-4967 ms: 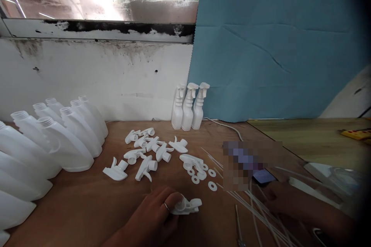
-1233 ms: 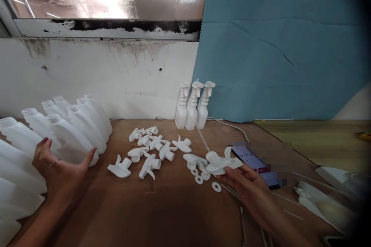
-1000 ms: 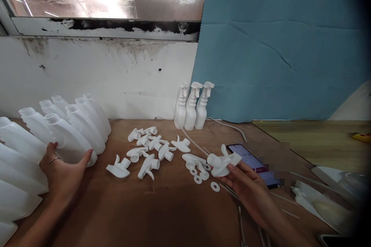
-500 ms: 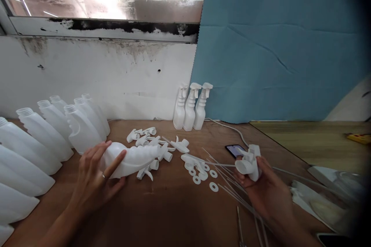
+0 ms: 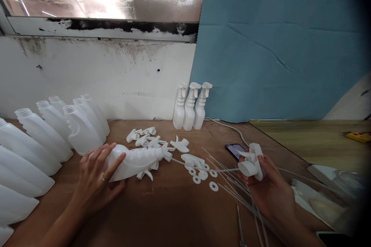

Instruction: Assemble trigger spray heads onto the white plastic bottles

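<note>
**Dip tube at bottle mouth, both hands full**

L hand [image 5: 98, 173], ring on one finger, has a firm hold on a white spray bottle [image 5: 130, 164], fingers over its body. Bottle's tipped on its side, mouth aimed R. R hand [image 5: 269, 189] holds a white trigger sprayer [image 5: 253, 162], fingers closed round its body, collar facing L twd the bottle. Sprayer's dip tube [image 5: 228, 170] spans the gap btwn the hands, slightly bowed, far end at the bottle mouth; can't tell if it's inside or just touching.

Loose trigger heads [image 5: 142, 141] lie on the desk [image 5: 162, 216] behind the bottle, some partly hidden by it. Btwn the hands, nearer R: flat white washers [image 5: 211, 186], then a bunch of thin loose tubes [image 5: 249, 200] running twd the front edge. Phone [image 5: 234, 151] w/ lit screen sits behind the sprayer, partly covered.

Far L: open-neck bottles [image 5: 84, 129] standing upright in rows. Back ctr, near the wall [image 5: 116, 77]: 3 assembled spray bottles [image 5: 189, 117], upright, side by side. Blue sheet [image 5: 261, 46] hangs behind, R side. Far R: yellow thing [image 5: 359, 136], too blurry to ID.
</note>
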Action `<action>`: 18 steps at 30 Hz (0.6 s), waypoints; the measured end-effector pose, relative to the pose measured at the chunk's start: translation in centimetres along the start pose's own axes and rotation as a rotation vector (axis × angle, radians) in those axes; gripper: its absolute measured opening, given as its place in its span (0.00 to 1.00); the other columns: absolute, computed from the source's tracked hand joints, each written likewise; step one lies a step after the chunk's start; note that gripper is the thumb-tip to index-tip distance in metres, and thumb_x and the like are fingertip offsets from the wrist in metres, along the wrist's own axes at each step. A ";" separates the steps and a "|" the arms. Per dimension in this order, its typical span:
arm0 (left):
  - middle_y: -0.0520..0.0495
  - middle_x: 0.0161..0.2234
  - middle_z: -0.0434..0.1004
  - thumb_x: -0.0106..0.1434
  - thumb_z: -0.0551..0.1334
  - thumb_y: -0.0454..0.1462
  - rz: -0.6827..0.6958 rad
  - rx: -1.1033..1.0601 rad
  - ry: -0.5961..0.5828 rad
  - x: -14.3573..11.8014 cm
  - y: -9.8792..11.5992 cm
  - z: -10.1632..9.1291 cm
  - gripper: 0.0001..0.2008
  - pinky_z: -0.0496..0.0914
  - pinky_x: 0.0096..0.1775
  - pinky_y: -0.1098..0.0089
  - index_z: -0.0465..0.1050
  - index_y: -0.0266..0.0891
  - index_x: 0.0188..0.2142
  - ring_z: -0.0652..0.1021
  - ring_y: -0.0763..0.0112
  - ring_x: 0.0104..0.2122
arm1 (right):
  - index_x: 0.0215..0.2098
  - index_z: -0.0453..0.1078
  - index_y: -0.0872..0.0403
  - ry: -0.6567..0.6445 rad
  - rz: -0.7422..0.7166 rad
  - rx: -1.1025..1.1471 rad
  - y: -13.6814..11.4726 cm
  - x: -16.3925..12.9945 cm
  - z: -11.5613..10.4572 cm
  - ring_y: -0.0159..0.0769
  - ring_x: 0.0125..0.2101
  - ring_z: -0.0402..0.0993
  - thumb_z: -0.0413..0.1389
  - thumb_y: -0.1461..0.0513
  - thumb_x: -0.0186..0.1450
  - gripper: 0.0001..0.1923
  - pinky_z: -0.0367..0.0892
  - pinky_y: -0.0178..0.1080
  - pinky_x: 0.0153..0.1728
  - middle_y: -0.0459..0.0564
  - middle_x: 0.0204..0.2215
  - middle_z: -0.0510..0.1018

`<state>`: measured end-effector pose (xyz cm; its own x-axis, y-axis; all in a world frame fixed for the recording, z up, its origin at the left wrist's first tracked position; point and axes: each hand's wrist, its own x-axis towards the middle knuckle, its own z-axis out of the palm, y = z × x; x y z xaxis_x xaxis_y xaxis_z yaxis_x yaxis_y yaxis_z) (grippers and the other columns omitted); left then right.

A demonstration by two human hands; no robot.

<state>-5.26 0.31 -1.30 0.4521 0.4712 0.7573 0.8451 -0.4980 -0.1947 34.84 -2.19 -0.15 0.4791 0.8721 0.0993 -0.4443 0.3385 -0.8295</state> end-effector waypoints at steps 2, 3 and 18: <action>0.29 0.57 0.64 0.57 0.66 0.36 0.025 -0.024 0.003 0.1 0.2 0.0 0.30 0.60 0.52 0.40 0.59 0.43 0.57 0.67 0.40 0.56 | 0.29 0.74 0.51 -0.012 -0.004 -0.025 0.0 -0.2 0.1 0.31 0.23 0.65 0.69 0.57 0.54 0.10 0.65 0.31 0.17 0.45 0.28 0.78; 0.28 0.58 0.64 0.57 0.67 0.36 0.045 -0.037 0.005 0.1 0.3 -0.1 0.29 0.59 0.52 0.40 0.59 0.43 0.56 0.67 0.39 0.56 | 0.29 0.74 0.51 -0.015 -0.004 -0.041 0.0 -0.3 0.2 0.31 0.22 0.65 0.69 0.56 0.54 0.11 0.65 0.31 0.17 0.46 0.28 0.78; 0.31 0.60 0.61 0.55 0.64 0.31 0.229 -0.168 -0.071 0.2 1.4 -0.5 0.27 0.58 0.53 0.38 0.65 0.42 0.56 0.65 0.39 0.57 | 0.35 0.76 0.50 -0.045 0.053 -0.133 0.8 -0.8 0.5 0.36 0.26 0.77 0.71 0.53 0.52 0.17 0.76 0.37 0.30 0.46 0.33 0.82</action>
<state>-4.13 -0.66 -1.09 0.6493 0.3795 0.6591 0.6625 -0.7078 -0.2452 33.75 -2.46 -0.60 0.4221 0.9034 0.0751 -0.3625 0.2441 -0.8994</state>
